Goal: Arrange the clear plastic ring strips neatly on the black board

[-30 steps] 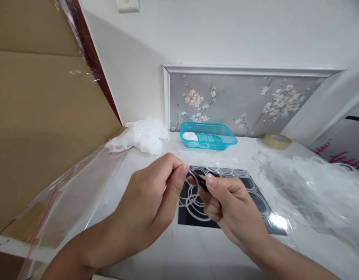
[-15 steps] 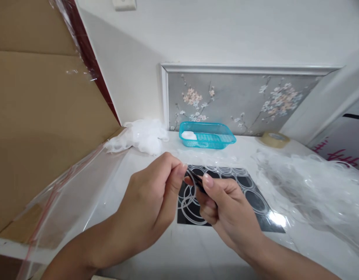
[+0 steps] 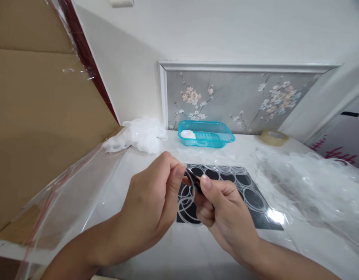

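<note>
My left hand [image 3: 152,194] is closed in a pinch, thumb against forefinger, on a thin translucent ring [image 3: 192,190] that hangs in a curve between the two hands. In my right hand [image 3: 226,214] is a slim black tool [image 3: 194,180], perhaps tweezers or small snips. Its tip meets the ring right at the left fingertips; most of its handle is hidden in the palm. Beneath the hands lies a black sheet [image 3: 267,219] with several similar rings [image 3: 252,199] spread over it, some overlapping.
A blue plastic basket [image 3: 206,142] with a small white item inside stands by the wall. Left of it is a heap of white rings [image 3: 143,136]; a larger translucent pile [image 3: 316,194] lies right. A tape roll [image 3: 273,137] and a cardboard box [image 3: 45,128] flank the table [image 3: 168,256].
The right hand and the black tool have shifted slightly left, toward the left fingertips. My left hand keeps its pinch almost unmoved, and the camera view has drifted a little.
</note>
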`<action>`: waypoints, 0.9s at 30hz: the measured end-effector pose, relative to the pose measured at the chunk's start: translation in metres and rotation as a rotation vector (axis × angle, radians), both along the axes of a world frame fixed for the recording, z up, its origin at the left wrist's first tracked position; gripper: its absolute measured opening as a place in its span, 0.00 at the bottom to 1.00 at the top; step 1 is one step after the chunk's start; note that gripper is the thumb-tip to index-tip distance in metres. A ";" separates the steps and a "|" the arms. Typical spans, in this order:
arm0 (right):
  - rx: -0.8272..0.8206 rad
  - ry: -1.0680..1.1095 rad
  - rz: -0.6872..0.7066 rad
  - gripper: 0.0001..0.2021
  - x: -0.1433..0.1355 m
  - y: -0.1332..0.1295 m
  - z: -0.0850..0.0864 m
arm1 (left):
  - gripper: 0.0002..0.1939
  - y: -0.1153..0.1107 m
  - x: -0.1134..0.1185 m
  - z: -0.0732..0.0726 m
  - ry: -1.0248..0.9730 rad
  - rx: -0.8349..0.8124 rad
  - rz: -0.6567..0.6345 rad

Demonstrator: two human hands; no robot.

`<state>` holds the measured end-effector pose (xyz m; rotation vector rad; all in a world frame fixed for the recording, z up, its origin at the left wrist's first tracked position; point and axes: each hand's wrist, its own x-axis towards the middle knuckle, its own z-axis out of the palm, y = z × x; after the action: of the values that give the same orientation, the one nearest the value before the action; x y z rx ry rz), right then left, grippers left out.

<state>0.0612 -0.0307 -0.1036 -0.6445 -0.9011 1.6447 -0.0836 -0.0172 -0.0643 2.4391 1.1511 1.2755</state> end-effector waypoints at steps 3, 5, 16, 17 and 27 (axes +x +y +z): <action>-0.012 0.016 -0.005 0.26 -0.001 -0.001 0.000 | 0.09 0.000 0.001 -0.001 -0.002 0.002 -0.004; -0.019 0.017 -0.014 0.25 -0.002 -0.001 -0.001 | 0.09 0.001 0.002 -0.003 -0.004 0.009 -0.004; 0.026 -0.002 -0.132 0.26 0.004 0.004 0.001 | 0.12 0.003 0.002 -0.001 -0.059 -0.117 -0.093; 0.037 -0.012 -0.147 0.26 0.006 0.005 0.002 | 0.12 0.004 0.002 -0.001 -0.067 -0.134 -0.099; 0.166 -0.215 -0.202 0.20 0.025 0.011 -0.002 | 0.11 0.003 0.000 -0.002 -0.078 -0.112 -0.121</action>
<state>0.0866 -0.0198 -0.1058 -0.7801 -1.0782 1.3236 -0.0837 -0.0137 -0.0659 2.3193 1.0095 1.2247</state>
